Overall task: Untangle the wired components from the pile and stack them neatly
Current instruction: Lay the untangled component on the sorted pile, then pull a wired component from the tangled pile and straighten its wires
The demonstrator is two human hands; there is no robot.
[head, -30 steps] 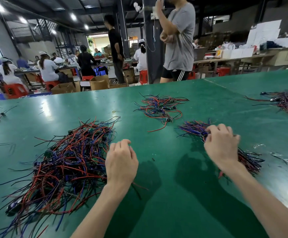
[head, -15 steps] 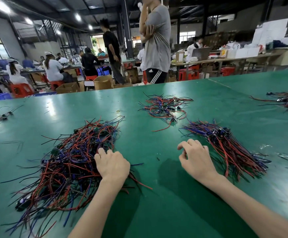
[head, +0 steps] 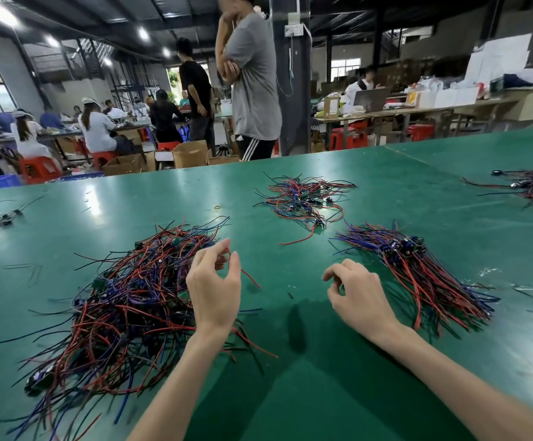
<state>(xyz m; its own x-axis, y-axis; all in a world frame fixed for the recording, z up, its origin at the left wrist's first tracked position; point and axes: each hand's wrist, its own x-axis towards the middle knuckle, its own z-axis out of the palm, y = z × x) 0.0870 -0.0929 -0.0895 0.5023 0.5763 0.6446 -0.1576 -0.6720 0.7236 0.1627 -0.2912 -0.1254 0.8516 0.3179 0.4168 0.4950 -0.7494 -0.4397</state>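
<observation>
A big tangled pile (head: 122,300) of red, blue and black wired components lies at the left on the green table (head: 322,377). My left hand (head: 214,291) hovers at the pile's right edge, thumb and fingers pinching one red wire (head: 249,276) that trails off to the right. A neat stack (head: 417,272) of aligned components lies at the right. My right hand (head: 359,296) is just left of that stack, fingers loosely curled and holding nothing.
A smaller loose bunch (head: 303,202) lies further back in the middle, another bunch (head: 532,186) at the far right, a few components (head: 1,219) at the far left. A person in a grey shirt (head: 252,81) stands at the table's far edge.
My right hand left the neat stack and drew back to its left. My left hand rose from the pile's edge and now pinches a red wire.
</observation>
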